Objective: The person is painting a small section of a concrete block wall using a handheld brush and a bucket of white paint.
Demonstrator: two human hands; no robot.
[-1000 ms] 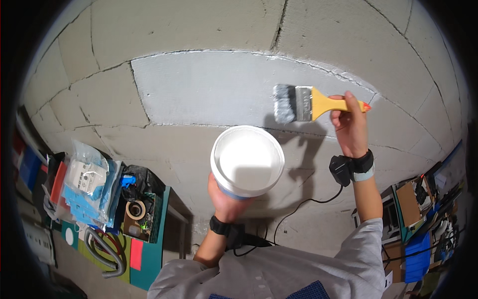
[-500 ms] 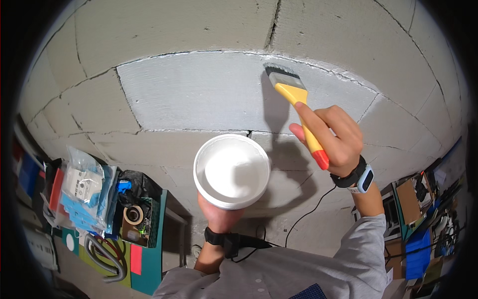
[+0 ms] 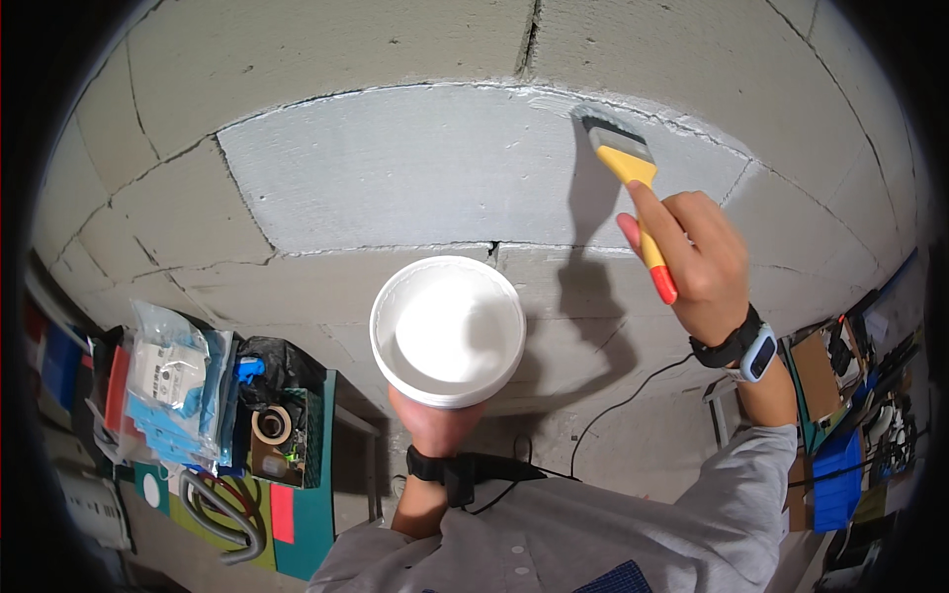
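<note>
My right hand (image 3: 700, 259) grips a flat paintbrush (image 3: 629, 176) with a yellow and red handle; its bristles press on the top right corner of a pale painted block (image 3: 435, 168) in the grey block wall. My left hand (image 3: 435, 420) holds a round white pot (image 3: 448, 329) of white paint from below, level, in front of the wall's lower blocks. A watch sits on each wrist.
At lower left stands a green table (image 3: 301, 514) with plastic bags (image 3: 173, 390), a roll of tape (image 3: 270, 425), a black box and a grey hose. A black cable (image 3: 613, 410) runs down the wall. Boxes and a blue crate (image 3: 840, 474) lie at lower right.
The brush has turned from lying sideways to pointing upward and has moved up to the painted block's top right corner. The pot has stayed under it, shifted slightly.
</note>
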